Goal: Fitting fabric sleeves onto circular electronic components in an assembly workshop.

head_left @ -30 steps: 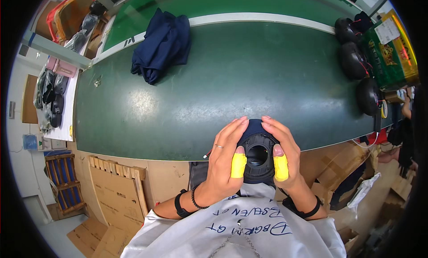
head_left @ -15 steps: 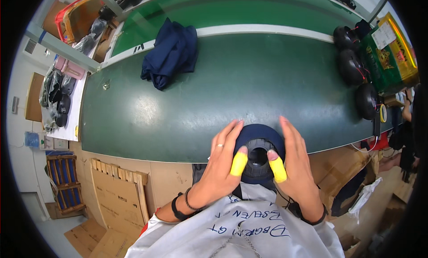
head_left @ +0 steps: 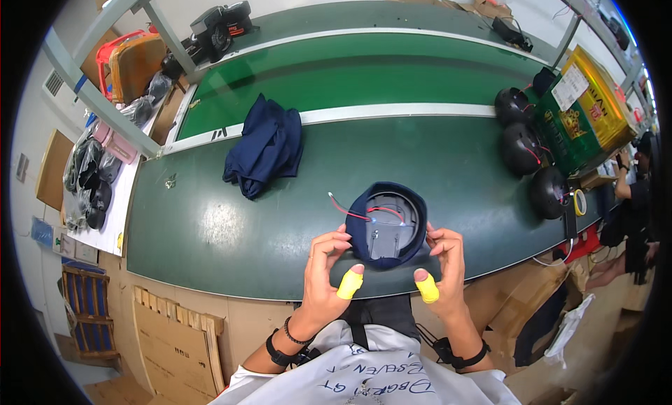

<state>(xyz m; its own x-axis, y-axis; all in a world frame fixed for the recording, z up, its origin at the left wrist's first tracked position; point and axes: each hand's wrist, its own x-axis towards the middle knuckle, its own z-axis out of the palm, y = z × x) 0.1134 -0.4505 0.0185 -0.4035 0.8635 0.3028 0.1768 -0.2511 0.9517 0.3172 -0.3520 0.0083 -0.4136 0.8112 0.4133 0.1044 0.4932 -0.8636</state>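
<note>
A round dark plastic housing (head_left: pixel 392 240), its rim wrapped in navy fabric, lies on the green worktable (head_left: pixel 308 216) near the front edge. Its hollow side faces up, showing grey inner parts. A red and black wire (head_left: pixel 341 206) with a small white plug hangs out over the left rim. My left hand (head_left: pixel 327 268) is open at the left side, fingertips close against the fabric. On the right, my open right hand (head_left: pixel 445 265) has its fingertips beside the rim; contact is hard to tell. Both thumbs, wrapped in yellow tape, stand apart from the housing.
A crumpled navy cloth pile (head_left: pixel 264 147) lies at the back left. Several round black shells (head_left: pixel 521 147) with red wires line the right side, beside a green and yellow box (head_left: pixel 584 115) and a tape roll (head_left: pixel 579 202). Cardboard (head_left: pixel 175 342) stands at the floor left.
The housing has gone from near my body onto the table and been turned over, now showing its wired inside. Both hands moved with it and have spread away from it.
</note>
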